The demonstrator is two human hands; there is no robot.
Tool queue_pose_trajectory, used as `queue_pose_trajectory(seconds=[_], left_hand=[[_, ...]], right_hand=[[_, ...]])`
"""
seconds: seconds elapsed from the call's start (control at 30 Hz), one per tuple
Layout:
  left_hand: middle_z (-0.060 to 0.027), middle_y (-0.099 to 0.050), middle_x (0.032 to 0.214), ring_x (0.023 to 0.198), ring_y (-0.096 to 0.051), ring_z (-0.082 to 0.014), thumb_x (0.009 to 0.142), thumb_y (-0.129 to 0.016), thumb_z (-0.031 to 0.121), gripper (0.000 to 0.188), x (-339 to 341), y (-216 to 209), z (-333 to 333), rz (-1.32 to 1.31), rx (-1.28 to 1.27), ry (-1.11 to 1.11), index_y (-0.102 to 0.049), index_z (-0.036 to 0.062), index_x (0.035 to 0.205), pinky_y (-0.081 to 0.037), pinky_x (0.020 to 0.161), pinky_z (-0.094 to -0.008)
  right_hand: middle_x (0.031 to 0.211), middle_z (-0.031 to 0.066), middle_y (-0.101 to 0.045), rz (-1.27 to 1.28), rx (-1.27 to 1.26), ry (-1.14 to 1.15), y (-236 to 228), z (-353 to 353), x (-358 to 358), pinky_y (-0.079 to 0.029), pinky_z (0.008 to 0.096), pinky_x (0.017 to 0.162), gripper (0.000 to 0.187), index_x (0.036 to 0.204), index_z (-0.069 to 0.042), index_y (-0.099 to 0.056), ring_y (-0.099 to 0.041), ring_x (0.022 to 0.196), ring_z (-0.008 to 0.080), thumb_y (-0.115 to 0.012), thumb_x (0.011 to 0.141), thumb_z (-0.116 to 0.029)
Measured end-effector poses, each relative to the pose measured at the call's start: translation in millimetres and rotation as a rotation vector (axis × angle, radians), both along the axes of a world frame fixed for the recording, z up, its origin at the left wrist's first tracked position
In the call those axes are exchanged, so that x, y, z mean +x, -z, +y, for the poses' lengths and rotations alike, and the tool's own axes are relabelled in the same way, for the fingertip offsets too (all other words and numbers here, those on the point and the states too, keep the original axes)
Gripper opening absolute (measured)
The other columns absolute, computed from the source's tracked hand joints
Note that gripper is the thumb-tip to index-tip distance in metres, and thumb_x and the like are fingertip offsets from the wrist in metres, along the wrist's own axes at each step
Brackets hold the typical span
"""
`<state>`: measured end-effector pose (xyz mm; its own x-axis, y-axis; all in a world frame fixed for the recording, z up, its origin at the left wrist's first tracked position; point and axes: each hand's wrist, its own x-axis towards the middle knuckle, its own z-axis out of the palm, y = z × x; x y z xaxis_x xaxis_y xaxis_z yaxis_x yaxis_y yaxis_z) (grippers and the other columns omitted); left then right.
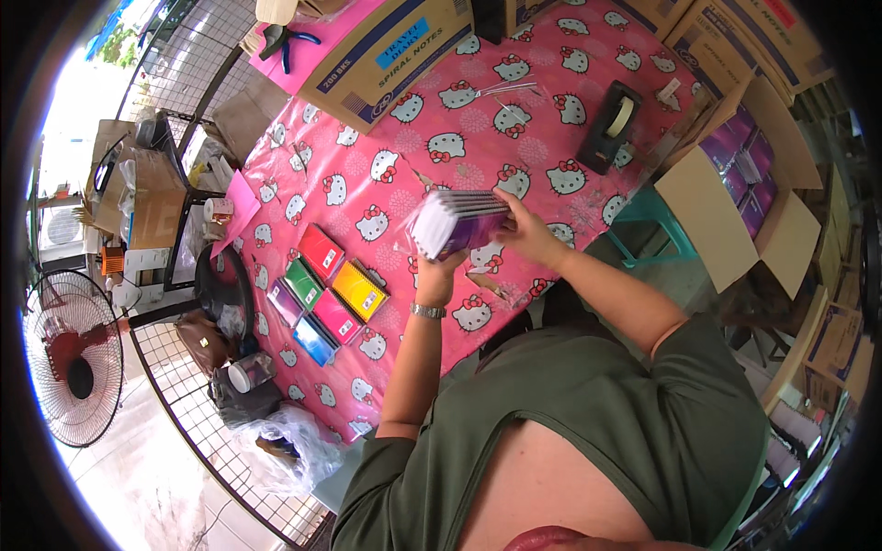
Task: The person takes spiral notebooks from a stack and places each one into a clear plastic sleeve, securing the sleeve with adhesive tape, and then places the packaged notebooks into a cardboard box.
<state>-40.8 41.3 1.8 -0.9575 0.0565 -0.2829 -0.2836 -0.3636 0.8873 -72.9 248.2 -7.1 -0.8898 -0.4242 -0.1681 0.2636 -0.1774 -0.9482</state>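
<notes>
- Holding one stack of purple spiral notebooks (pixel 457 225) over the table's (pixel 418 188) near middle, too tight to count
- both hands clamped on it: left hand (pixel 439 277) at the near edge, right hand (pixel 531 237) on the right side
- six small spiral notebooks (pixel 333 315) lying left: red, green, yellow, pink, purple, blue
- one black tape dispenser (pixel 608 129), far right
- one open carton (pixel 706 219), right

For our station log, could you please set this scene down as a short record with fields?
Held: stack of purple-covered spiral notebooks
Left hand: holding the stack's near side
Right hand: holding the stack's right side
Surface: pink cat-print table cover
On it: six small notebooks in different colours, left of the hands; black tape dispenser
Right of table: open brown cardboard box containing purple bundles
</notes>
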Motion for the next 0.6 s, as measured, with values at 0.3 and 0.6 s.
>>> queue_pose_trajectory(seconds=[0.3, 0.6], left_hand=[[-0.0062, -0.05, 0.122, 0.108, -0.052, -0.0148, 0.069, -0.057, -0.013, 0.07, -21.2, 22.2, -15.3, -0.009, -0.22, 0.295, -0.036, 0.0073, 0.132, -0.044, 0.09, -0.031], [-0.0116, -0.052, 0.132, 0.124, -0.047, -0.0208, 0.085, -0.043, -0.001, 0.042, -13.9, -1.2, -44.7, -0.055, 0.005, -0.031, -0.053, 0.0006, 0.126, -0.035, 0.105, -0.0361]], right_hand=[[0.096, 0.0146, -0.059, 0.366, 0.603, -0.097, -34.3, 0.0, -39.2, -0.048, 0.0376, 0.079, 0.044, 0.111, -0.002, -0.064, -0.06, 0.091, 0.0263, -0.07, 0.08, -0.031], [0.103, 0.0069, -0.058, 0.317, 0.496, -0.321, -51.2, 34.6, -81.2, -0.048, 0.031, 0.08, 0.037, 0.119, -0.008, -0.062, -0.06, 0.089, 0.0163, -0.066, 0.082, -0.008]])
